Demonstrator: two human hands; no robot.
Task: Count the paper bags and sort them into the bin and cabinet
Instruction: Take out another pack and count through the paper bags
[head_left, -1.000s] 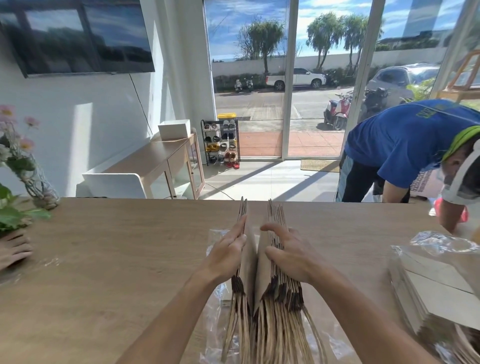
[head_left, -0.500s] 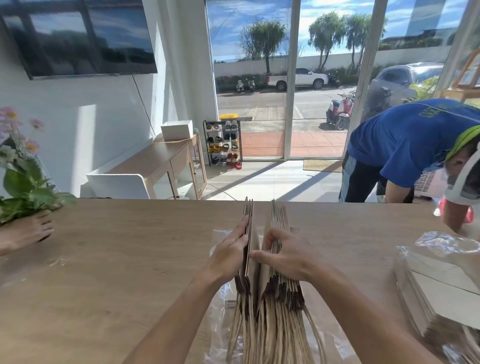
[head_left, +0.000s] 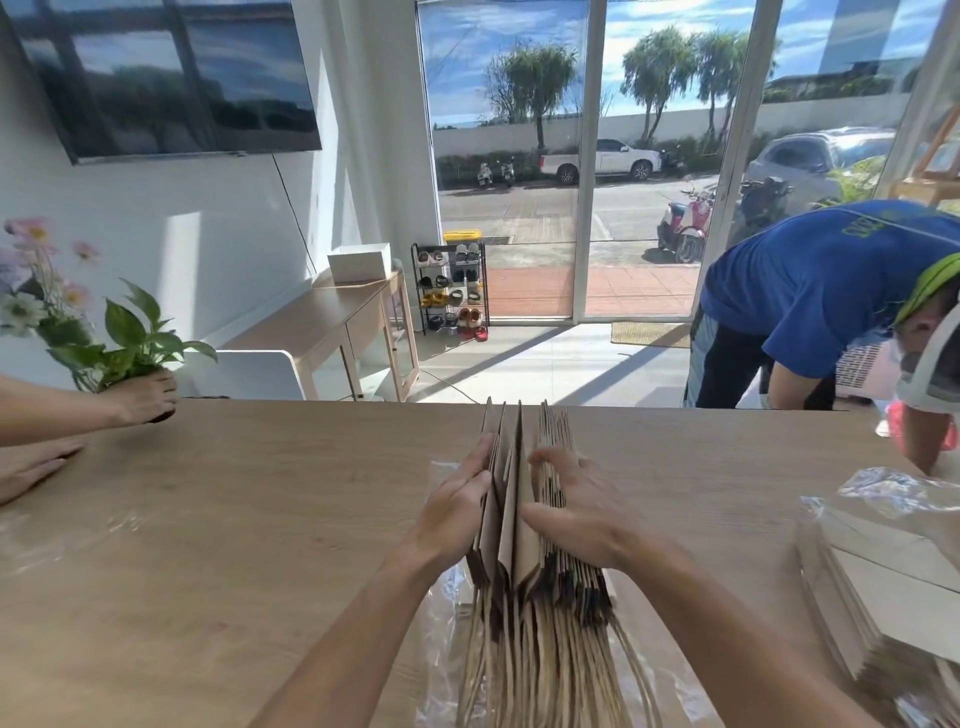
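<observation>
The paper bags (head_left: 511, 525) stand on edge near the bench's (head_left: 234, 519) near edge. They are likely light, floppy singly and stiff as a pack, best gripped by the folded bodies, not the loose handles (head_left: 545, 670). The left hand (head_left: 457, 512) presses flat-fingered on the few split off; the right hand (head_left: 576, 512) curls over the bulk. Handle ends are cut off; the count cannot be read.
</observation>
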